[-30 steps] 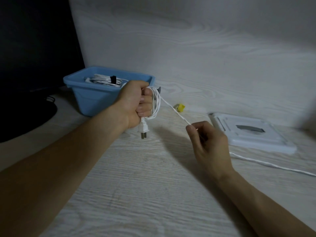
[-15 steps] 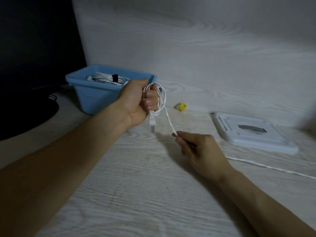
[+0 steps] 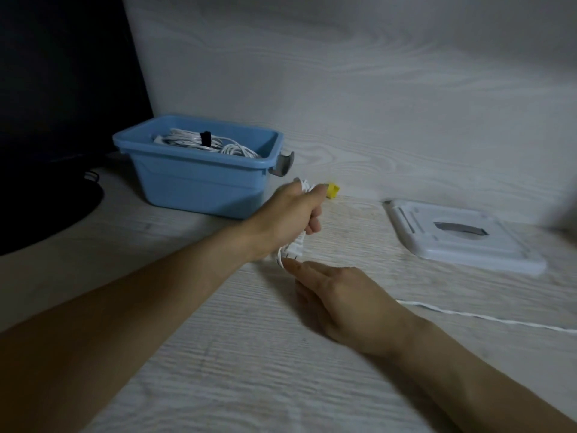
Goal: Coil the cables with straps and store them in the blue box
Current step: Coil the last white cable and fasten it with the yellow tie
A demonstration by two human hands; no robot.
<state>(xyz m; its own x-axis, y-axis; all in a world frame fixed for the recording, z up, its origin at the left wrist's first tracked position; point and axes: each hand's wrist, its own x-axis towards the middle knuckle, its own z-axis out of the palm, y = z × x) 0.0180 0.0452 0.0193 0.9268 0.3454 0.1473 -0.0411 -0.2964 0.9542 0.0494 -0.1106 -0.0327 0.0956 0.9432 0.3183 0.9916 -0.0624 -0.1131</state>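
The white cable (image 3: 480, 317) is partly coiled in the left hand (image 3: 292, 214), whose fingers grip the loops above the bench (image 3: 249, 354), just right of the blue box (image 3: 199, 179). Since half a second ago this hand has turned knuckles-up and dropped, the plug (image 3: 295, 246) now hanging lower. The right hand (image 3: 340, 298) has slid up close beneath it, apparently pinching the cable, though blur hides the grip. The tail trails rightward.

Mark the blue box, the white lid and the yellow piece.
blue box (image 3: 199, 185): head view, on its front wall.
white lid (image 3: 499, 251): head view, on the flat top right of the handle slot.
yellow piece (image 3: 332, 191): head view, on its visible face beside the left hand's knuckles.
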